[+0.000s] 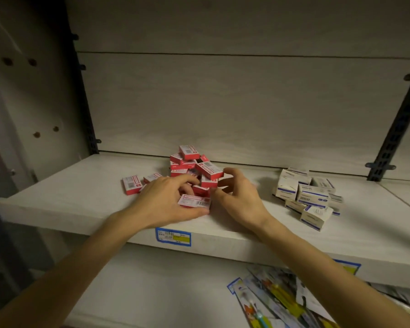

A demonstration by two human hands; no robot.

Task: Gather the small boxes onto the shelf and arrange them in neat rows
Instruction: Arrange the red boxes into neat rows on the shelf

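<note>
My left hand (pixel 162 201) lies over the front of a loose heap of small red-and-white cardboard boxes (pixel 194 166) on the pale wood-grain shelf (pixel 81 185). Its thumb and fingers (pixel 187 179) curl round one flat red-and-white box (pixel 194 201) at the near edge of the heap, the thumb pressed along the box's front side and the barcode face turned up. My right hand (pixel 239 197) sits just to the right of the heap, its fingers (pixel 232 172) bent and spread apart, the tips close to a red box that juts out of the pile; I cannot tell whether they touch it, and they hold nothing that I can see.

The heap stands in the middle of the shelf, towards the back panel, the boxes tumbled at all angles and stacked on each other. One red box (pixel 131 185) stands apart on its edge to the left of my left hand, and another lies just behind my knuckles.

Well to the right on the same shelf lies a second jumble of small white boxes with blue stripes (pixel 305 197), also unsorted. A blue-bordered price label with a yellow patch (pixel 173 236) is stuck to the shelf's front edge below my left wrist. On the lower shelf, at the right, lie flat colourful blister packs (pixel 270 301).
</note>
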